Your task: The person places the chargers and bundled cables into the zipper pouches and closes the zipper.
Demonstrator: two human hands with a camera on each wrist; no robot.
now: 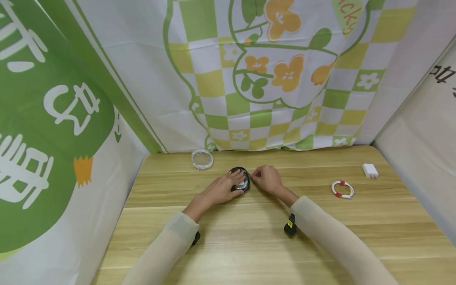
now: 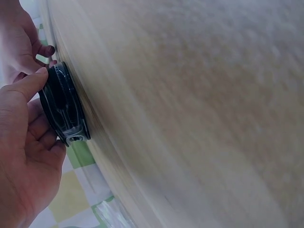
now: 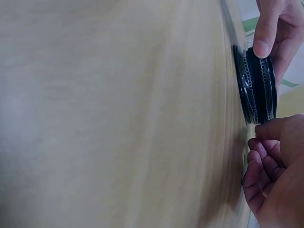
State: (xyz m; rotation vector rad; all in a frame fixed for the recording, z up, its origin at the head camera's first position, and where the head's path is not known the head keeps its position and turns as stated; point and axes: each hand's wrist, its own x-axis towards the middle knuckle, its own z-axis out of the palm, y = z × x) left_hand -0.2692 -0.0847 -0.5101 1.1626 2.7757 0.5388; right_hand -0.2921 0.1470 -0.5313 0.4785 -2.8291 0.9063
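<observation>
A round black zip case (image 1: 246, 183), with two rows of pale teeth round its side, lies on the wooden table. My left hand (image 1: 224, 187) spreads over its top and grips it, thumb at the near rim. In the right wrist view that thumb (image 3: 262, 46) presses the case's side. My right hand (image 1: 268, 180) is at the case's right edge, fingers curled. Thumb and forefinger pinch at the rim of the case (image 3: 256, 90); what lies between the fingertips is hidden. In the left wrist view a small pale piece (image 2: 75, 137) shows on the case's side.
A clear round item (image 1: 202, 159) lies at the back left of the table (image 1: 228, 237). On the right are a coiled white cable (image 1: 342, 189) with red ties and a white plug adapter (image 1: 370, 170). A patterned cloth (image 1: 256, 118) hangs behind the table's back edge.
</observation>
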